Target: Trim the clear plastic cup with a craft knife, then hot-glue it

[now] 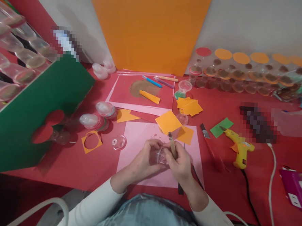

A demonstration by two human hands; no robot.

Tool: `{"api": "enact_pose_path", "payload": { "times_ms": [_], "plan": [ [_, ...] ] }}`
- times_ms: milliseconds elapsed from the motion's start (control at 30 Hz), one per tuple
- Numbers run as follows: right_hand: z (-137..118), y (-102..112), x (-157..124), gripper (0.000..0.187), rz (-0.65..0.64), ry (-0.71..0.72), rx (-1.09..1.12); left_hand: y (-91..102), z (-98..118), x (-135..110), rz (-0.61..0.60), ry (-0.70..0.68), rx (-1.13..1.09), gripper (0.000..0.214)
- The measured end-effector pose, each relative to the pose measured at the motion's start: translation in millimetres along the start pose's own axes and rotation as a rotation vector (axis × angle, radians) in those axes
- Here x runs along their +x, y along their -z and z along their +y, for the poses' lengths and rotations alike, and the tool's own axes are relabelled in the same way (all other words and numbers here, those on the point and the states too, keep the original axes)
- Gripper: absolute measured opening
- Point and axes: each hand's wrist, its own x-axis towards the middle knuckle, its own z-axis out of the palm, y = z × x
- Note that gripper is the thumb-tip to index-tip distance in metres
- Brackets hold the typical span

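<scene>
My left hand (145, 160) is wrapped round a small clear plastic cup (161, 156) over the pink sheet (130, 152). Between the fingers of my right hand (180, 162) is a beige, slim-handled tool (173, 146) with a metal end pointing up and away; its exact kind is unclear. My right fingertips also meet the cup's rim and partly hide it. Just beyond my hands lie an orange paper square (168, 122) and another orange piece (185, 135). To the left, a clear round lid (119, 142) rests on the red table.
A yellow glue gun (238, 145) with a black cord and a red-handled cutter (207, 138) lie on the right. Clear plastic containers (91, 121) stand left, near a tilted green board (38, 119). Markers (152, 81) lie beyond. An orange panel (148, 31) stands at the back.
</scene>
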Motion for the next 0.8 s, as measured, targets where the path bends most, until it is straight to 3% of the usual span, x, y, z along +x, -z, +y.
{"api": "enact_pose_path", "payload": {
  "times_ms": [200,400,800],
  "plan": [
    [-1,-1,2,0.011,0.031,0.019,-0.119,0.0,-4,-2,-0.070,-0.098,0.037,0.051],
    [-2,-3,2,0.007,0.081,0.042,-0.185,1.0,1,-1,-0.101,-0.089,0.040,0.023],
    [0,-3,2,0.003,0.003,-0.065,0.043,2.5,6,-1,-0.096,-0.061,-0.032,0.016]
  ]
}}
